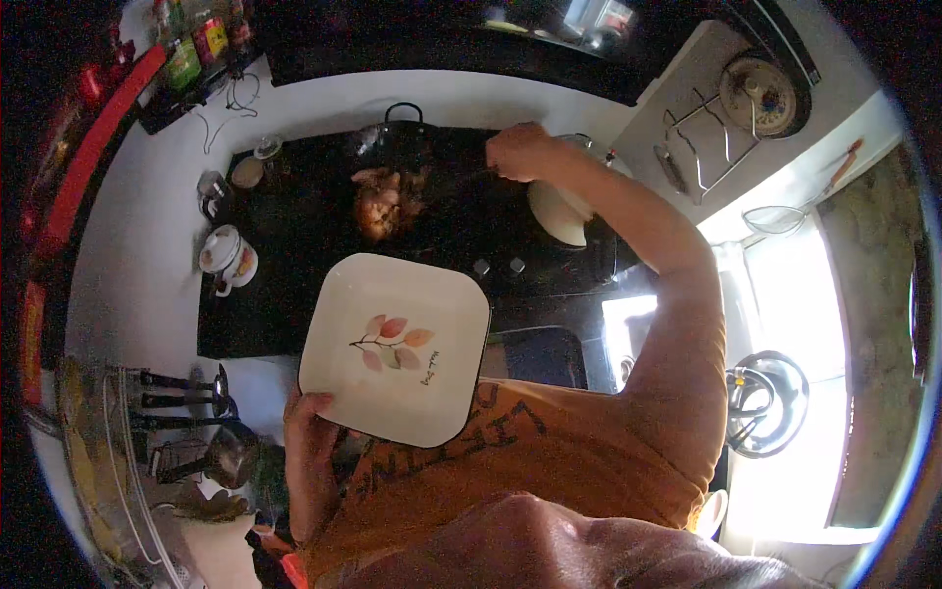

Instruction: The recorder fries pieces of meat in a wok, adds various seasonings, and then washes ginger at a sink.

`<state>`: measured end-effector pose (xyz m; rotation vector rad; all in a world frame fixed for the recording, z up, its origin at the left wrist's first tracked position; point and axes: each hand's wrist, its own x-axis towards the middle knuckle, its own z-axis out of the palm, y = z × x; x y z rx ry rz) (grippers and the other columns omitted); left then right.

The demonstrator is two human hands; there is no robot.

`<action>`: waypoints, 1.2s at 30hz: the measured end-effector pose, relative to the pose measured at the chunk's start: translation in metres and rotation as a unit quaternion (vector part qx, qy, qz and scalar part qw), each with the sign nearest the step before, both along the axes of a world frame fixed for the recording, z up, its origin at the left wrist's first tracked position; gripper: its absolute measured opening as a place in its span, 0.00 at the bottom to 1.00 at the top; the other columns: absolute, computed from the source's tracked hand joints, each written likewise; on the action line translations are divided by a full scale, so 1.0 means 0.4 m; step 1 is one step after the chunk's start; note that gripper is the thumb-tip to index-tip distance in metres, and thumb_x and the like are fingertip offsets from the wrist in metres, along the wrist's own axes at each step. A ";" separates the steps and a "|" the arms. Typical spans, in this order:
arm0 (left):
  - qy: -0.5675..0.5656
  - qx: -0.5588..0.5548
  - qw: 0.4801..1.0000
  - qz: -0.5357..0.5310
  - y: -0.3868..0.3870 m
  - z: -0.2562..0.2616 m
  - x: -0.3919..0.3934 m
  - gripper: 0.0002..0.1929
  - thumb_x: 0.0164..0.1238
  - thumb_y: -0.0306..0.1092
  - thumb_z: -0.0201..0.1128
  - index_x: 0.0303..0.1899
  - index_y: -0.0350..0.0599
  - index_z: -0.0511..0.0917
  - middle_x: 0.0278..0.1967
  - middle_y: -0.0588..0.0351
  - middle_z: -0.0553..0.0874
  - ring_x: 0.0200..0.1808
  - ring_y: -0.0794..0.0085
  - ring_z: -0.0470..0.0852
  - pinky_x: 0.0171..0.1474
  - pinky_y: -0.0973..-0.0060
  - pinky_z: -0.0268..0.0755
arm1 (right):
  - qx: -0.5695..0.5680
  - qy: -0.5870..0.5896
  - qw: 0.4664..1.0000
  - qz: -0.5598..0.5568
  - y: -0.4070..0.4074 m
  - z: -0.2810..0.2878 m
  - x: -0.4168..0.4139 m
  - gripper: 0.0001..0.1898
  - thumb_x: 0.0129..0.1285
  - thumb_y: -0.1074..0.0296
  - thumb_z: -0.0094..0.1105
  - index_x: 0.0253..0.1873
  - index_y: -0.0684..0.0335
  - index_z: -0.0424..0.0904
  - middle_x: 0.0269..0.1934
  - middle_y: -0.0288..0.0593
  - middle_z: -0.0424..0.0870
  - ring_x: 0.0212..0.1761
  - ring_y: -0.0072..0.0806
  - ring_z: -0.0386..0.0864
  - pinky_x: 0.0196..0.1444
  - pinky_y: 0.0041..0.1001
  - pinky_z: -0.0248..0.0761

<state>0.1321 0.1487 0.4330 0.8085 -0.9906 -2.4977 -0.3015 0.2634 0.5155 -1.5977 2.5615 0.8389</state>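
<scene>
My left hand [307, 434] grips the lower left corner of a square cream plate [412, 294], thumb over the rim. The plate bears a leaf print and some writing, and nothing lies on it. Beyond it, browned pieces of food, apparently meat [384, 206], lie in a dark pan whose loop handle [404, 110] shows at the back. The pan's outline merges with the black stovetop. Stretched out to the right of the food, my right hand [519, 151] has its fingers curled. Whether it holds a thin utensil cannot be made out in the dark.
A cream vessel [556, 210] stands partly behind my right forearm. White enamel mug [228, 258] and small jars [250, 171] line the left side. Two stove knobs [500, 266] face me. A wire rack with a lid [758, 92] is at right; dark-handled utensils [180, 401] are at left.
</scene>
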 end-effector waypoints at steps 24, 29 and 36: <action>-0.002 -0.013 1.000 0.016 -0.020 -0.018 -0.002 0.29 0.45 0.29 0.58 0.54 0.31 0.65 0.45 0.46 0.77 0.41 0.59 0.80 0.34 0.65 0.77 | -0.124 0.045 0.991 -0.006 0.011 -0.222 -0.013 0.18 0.61 0.66 0.50 0.58 0.48 0.72 0.34 0.47 0.81 0.38 0.37 0.81 0.33 0.36 0.75; -0.016 -0.031 0.999 0.018 -0.021 -0.021 -0.002 0.30 0.43 0.30 0.59 0.54 0.31 0.66 0.44 0.46 0.77 0.40 0.59 0.80 0.35 0.65 0.78 | -0.031 0.066 0.997 -0.026 0.019 -0.055 0.034 0.12 0.60 0.67 0.52 0.49 0.53 0.78 0.40 0.45 0.81 0.40 0.39 0.81 0.33 0.37 0.75; -0.013 -0.016 1.000 0.002 -0.019 -0.016 -0.016 0.31 0.45 0.30 0.58 0.55 0.31 0.64 0.43 0.45 0.78 0.40 0.58 0.80 0.34 0.65 0.78 | 0.243 0.004 0.970 -0.011 -0.014 -0.031 -0.047 0.10 0.60 0.65 0.52 0.45 0.57 0.80 0.46 0.38 0.81 0.47 0.34 0.78 0.39 0.37 0.75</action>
